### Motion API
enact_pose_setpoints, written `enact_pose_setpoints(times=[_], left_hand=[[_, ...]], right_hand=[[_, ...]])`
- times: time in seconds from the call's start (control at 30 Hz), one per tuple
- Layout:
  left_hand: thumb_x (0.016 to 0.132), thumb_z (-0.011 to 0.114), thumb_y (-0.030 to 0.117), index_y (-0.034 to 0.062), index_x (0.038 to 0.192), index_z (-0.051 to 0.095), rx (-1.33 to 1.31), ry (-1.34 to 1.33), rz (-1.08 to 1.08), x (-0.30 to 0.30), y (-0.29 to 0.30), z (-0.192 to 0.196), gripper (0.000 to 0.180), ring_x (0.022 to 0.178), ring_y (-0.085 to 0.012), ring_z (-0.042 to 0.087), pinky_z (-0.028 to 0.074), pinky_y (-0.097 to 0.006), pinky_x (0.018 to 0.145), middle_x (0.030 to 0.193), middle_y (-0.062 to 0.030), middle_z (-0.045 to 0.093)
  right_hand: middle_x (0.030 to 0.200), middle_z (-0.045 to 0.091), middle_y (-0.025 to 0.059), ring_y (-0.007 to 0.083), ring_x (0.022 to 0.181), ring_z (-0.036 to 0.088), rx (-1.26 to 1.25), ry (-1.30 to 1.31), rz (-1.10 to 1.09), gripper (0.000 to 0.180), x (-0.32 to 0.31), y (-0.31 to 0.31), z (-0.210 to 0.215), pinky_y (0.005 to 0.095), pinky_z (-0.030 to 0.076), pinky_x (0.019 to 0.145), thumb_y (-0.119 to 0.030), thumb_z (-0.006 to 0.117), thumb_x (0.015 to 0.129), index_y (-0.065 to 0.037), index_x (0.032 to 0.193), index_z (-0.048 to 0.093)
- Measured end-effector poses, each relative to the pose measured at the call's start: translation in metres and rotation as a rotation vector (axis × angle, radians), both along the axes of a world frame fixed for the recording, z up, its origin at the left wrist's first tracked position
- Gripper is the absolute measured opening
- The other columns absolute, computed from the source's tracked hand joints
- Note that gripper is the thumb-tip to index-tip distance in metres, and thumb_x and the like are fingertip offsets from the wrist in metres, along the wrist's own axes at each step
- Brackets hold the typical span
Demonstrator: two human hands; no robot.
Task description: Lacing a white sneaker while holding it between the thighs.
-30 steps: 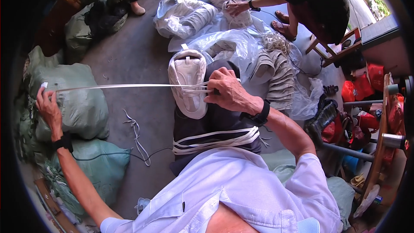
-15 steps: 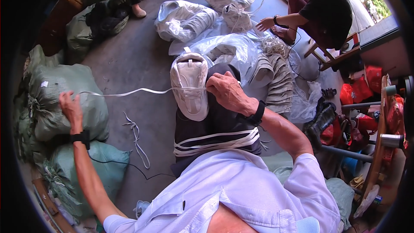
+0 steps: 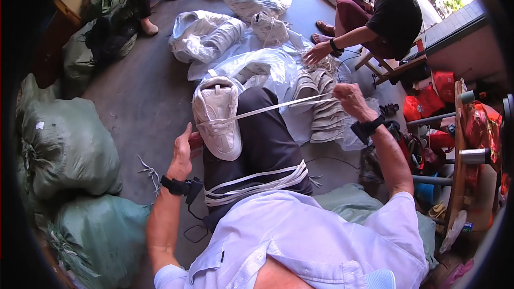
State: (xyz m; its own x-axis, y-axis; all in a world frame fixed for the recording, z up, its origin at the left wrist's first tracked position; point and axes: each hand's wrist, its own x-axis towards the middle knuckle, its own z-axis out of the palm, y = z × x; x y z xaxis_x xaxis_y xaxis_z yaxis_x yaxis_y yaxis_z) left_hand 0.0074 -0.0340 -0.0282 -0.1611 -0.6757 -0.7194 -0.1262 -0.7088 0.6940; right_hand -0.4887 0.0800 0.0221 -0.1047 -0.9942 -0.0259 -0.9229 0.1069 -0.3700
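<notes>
A white sneaker (image 3: 227,149) rests on my dark-trousered thigh, toe toward me. A white shoelace (image 3: 276,107) runs from its eyelets, stretched up and to the right. My right hand (image 3: 353,101) is closed around the lace's far part, out past the shoe. Close beside the sneaker's left side is my left hand (image 3: 184,152), fingers apart and no lace visible in it; whether it touches the shoe I cannot tell. Several loose white laces (image 3: 257,182) lie across my thighs.
Ahead lie clear plastic bags (image 3: 206,35) of shoe parts and a stack of grey-white uppers (image 3: 326,109). Green sacks (image 3: 75,147) stand at left. A seated person (image 3: 393,16) reaches toward laces. At right is a wooden rack (image 3: 455,182) with red bags.
My right hand has drawn the lace away to the right. My left hand has let go of its lace end and moved in beside the sneaker. The view has shifted slightly.
</notes>
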Motion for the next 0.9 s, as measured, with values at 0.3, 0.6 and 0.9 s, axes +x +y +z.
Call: enact_pose_setpoints(times=[0.3, 0.6, 0.9], left_hand=[[0.096, 0.063, 0.032, 0.0121, 0.102, 0.064, 0.259, 0.659, 0.282, 0.002, -0.039, -0.037, 0.021, 0.109, -0.0244, 0.054, 0.036, -0.047, 0.104, 0.106, -0.0074, 0.063], [0.100, 0.057, 0.022, 0.0123, 0.109, 0.065, 0.217, 0.731, 0.510, 0.040, -0.058, -0.039, 0.016, 0.087, -0.0171, 0.062, 0.043, -0.038, 0.083, 0.102, -0.0001, 0.071], [0.103, 0.049, 0.028, 0.0110, 0.108, 0.068, -0.059, 0.710, 0.667, 0.133, -0.069, -0.044, 0.025, 0.094, -0.0151, 0.066, 0.048, -0.039, 0.089, 0.102, 0.0013, 0.073]], right_hand=[[0.078, 0.064, 0.0185, 0.0384, 0.081, 0.064, -0.125, 0.250, -0.322, 0.018, -0.135, 0.101, 0.010, 0.0472, 0.046, 0.073, -0.021, 0.060, 0.089, -0.004, 0.084, 0.063], [0.070, 0.064, 0.0054, 0.0184, 0.066, 0.062, -0.040, -0.143, -0.681, 0.025, -0.161, 0.149, 0.012, 0.0308, 0.047, 0.062, -0.025, 0.062, 0.095, -0.003, 0.086, 0.066], [0.066, 0.057, -0.0017, 0.0133, 0.060, 0.056, -0.550, -1.154, -0.940, 0.019, -0.151, 0.152, -0.017, 0.0293, 0.048, 0.058, -0.024, 0.066, 0.095, -0.008, 0.084, 0.065]])
